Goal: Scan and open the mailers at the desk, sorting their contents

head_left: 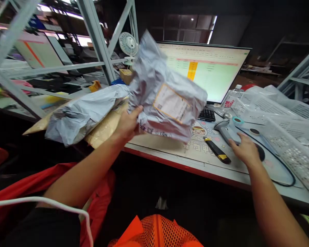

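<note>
My left hand (130,120) grips a grey plastic mailer bag (149,82) by its lower left edge, holding it up in front of the monitor. A white shipping label with an orange border (171,103) faces me on the bag. On the right, my right hand (244,148) reaches over the desk at the handle of a grey barcode scanner (226,132). Its fingers touch the handle, but whether they close round it I cannot tell. A black and yellow utility knife (217,150) lies on the desk mat left of that hand.
More parcels, a grey mailer (83,111) and a tan padded envelope (103,132), lie at the left. Behind stand a monitor (211,72), a keyboard (206,115) and a small fan (128,44). White plastic baskets (285,137) and a black cable (285,184) occupy the right.
</note>
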Tool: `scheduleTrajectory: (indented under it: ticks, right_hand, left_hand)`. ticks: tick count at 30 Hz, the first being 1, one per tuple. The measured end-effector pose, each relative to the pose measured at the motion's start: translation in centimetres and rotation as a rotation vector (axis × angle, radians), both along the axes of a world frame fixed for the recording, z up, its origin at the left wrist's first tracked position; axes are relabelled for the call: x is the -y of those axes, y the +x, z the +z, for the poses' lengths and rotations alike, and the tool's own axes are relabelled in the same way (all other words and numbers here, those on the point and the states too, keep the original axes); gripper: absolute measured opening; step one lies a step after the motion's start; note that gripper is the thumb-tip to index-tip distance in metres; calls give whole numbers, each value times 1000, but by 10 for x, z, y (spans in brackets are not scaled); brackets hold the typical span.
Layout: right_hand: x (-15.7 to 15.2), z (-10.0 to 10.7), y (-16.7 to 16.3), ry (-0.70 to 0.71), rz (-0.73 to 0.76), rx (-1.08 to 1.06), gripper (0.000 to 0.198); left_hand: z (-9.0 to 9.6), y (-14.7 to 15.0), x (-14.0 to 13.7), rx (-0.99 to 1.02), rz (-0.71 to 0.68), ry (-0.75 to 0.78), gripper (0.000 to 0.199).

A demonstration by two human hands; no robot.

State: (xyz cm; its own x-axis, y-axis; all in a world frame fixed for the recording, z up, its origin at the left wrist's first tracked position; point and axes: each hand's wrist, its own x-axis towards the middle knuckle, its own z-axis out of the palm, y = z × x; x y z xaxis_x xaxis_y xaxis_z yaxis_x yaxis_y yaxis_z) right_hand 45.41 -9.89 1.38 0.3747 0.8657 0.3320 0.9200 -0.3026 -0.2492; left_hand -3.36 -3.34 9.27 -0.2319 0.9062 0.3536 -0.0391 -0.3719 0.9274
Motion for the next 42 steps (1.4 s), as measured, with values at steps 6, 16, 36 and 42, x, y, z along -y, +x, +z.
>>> scheduleTrajectory:
  ticks: [6, 16, 36, 42]
  right_hand:
    - [-12, -1, -21, -192, -59, 138, 66]
    - [-73, 13, -40, -310, -206, -79, 60]
    - [28, 107, -54, -284, 448, -385, 54]
    - [-49, 33, -18, -216, 41, -14, 49]
  left_hand:
    - [-95, 36, -7, -159, -267, -352, 54]
    - [-107, 9, -12, -548, -62, -282, 41]
    - [-116, 5, -6, -649, -27, -249, 50]
    - [-111, 7, -2, -619, -6, -223, 52]
